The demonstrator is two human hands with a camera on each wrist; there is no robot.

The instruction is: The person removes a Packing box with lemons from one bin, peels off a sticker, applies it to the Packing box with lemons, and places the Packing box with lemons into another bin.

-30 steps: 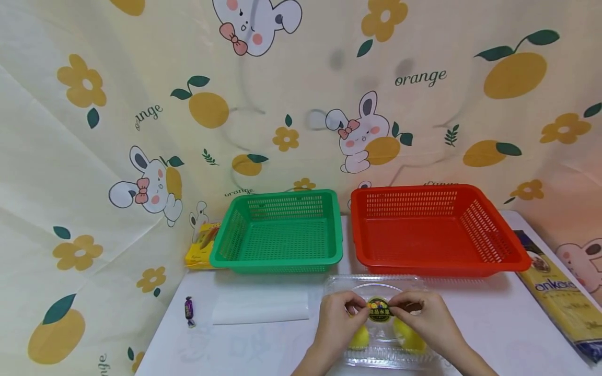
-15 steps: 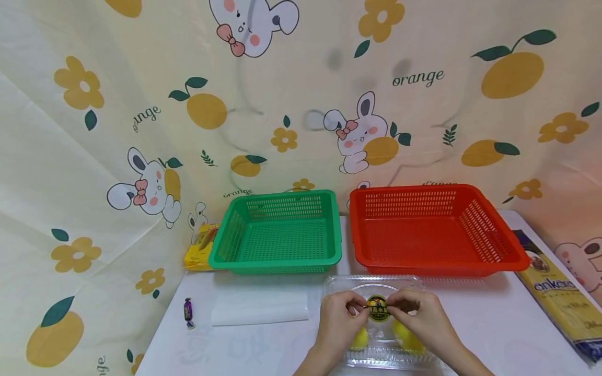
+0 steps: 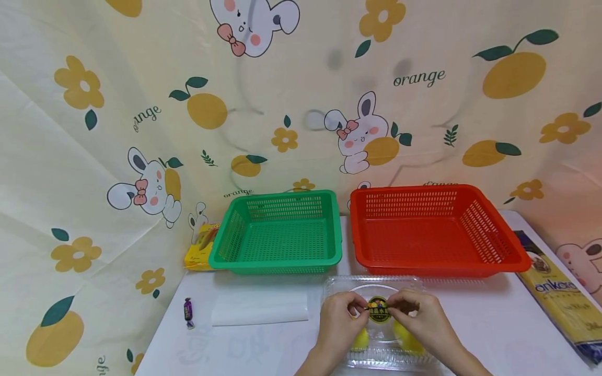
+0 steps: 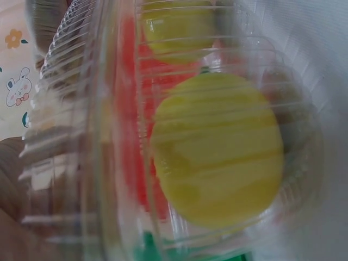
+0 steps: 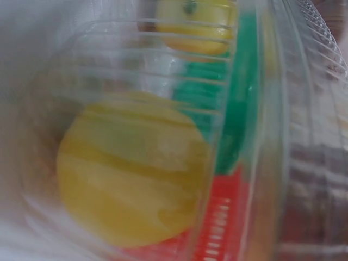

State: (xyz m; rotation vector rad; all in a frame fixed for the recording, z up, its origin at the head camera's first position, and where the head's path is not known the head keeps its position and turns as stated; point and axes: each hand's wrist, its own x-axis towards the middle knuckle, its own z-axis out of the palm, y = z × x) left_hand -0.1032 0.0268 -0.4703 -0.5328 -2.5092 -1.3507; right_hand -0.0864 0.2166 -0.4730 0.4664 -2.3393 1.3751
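Note:
A round dark fruit label [image 3: 378,314] with coloured print is pinched at its left edge by my left hand [image 3: 339,319] and at its right edge by my right hand [image 3: 425,319]. Both hands are over the lid of a clear plastic clamshell box [image 3: 338,283]; whether the label touches the lid I cannot tell. Yellow round fruits [image 3: 409,339] lie inside the box. Through the ribbed plastic, the left wrist view shows a large yellow fruit [image 4: 217,152] up close, and the right wrist view shows another yellow fruit [image 5: 133,168], blurred.
Behind the box stand a green basket [image 3: 287,240] and a red basket [image 3: 423,240]. At left lie a purple wrapped candy [image 3: 188,313], a white folded sheet [image 3: 261,309] and a yellow packet [image 3: 199,250]. A gold "ankara" packet [image 3: 559,297] lies along the right edge.

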